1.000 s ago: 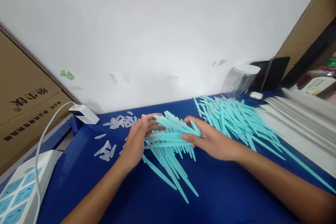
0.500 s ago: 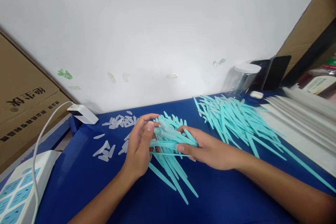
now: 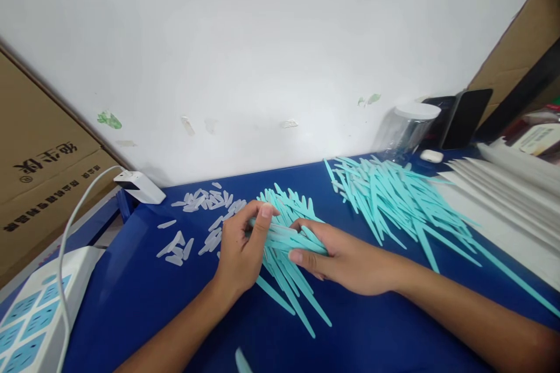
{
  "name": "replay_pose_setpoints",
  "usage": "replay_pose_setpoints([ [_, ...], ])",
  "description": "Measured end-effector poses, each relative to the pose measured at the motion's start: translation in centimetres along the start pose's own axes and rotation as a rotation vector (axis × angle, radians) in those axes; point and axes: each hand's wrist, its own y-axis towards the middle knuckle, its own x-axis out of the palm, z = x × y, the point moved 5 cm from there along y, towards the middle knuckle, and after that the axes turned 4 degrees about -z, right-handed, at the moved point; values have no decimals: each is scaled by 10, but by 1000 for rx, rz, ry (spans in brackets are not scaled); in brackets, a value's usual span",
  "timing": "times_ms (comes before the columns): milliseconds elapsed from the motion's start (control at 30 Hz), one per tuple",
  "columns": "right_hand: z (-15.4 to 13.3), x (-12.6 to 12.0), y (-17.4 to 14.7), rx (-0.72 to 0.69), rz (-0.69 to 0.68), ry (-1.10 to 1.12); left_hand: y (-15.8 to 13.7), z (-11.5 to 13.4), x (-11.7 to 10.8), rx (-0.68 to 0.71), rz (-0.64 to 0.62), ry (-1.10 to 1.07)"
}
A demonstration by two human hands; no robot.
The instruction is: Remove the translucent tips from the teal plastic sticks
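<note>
My right hand (image 3: 341, 253) is closed around a bundle of slim turquoise plastic sticks (image 3: 284, 242), its thumb lying across them. Some sticks in the bundle have a frosted, translucent tip or sleeve. At the bundle's left end my left hand (image 3: 242, 239) is closed, thumb and fingers around the stick ends; its fingertips are partly hidden. Beneath both hands lies a pile of similar sticks (image 3: 301, 294), pointed ends towards me. To the left are scattered small translucent sleeve-like pieces (image 3: 203, 199). One blurred turquoise stick (image 3: 242, 360) shows at the bottom edge.
A larger heap of turquoise sticks (image 3: 394, 204) lies to the right on the blue table (image 3: 131, 315). Behind it stand a clear jar (image 3: 406, 134) and a dark phone (image 3: 466, 119). White envelopes (image 3: 516, 204) are stacked at right; a power strip (image 3: 39, 309) lies at left.
My left hand has shifted slightly right and closed more over the stick ends. A single stick now appears at the bottom edge, away from the pile. My right hand keeps its hold.
</note>
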Motion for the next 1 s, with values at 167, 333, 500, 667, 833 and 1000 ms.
replay_pose_setpoints([
  [167, 5, 3, 3, 34, -51, 38, -4, 4, 6, 59, -88, 44],
  [333, 3, 1, 8, -11, -88, 36, -6, -2, 9, 20, -80, 95],
  [500, 12, -1, 10, 106, -71, 83, -3, -11, 6, -43, -11, 96],
  [667, 8, -7, 11, 46, -32, 110, 4, -13, 0, -98, 49, 84],
  [833, 9, -15, 14, -6, -12, 113, 8, -22, -9, -134, 111, 82],
  [1000, 12, -25, 13, 25, 128, 41, 13, -47, -20, -259, 171, -64],
])
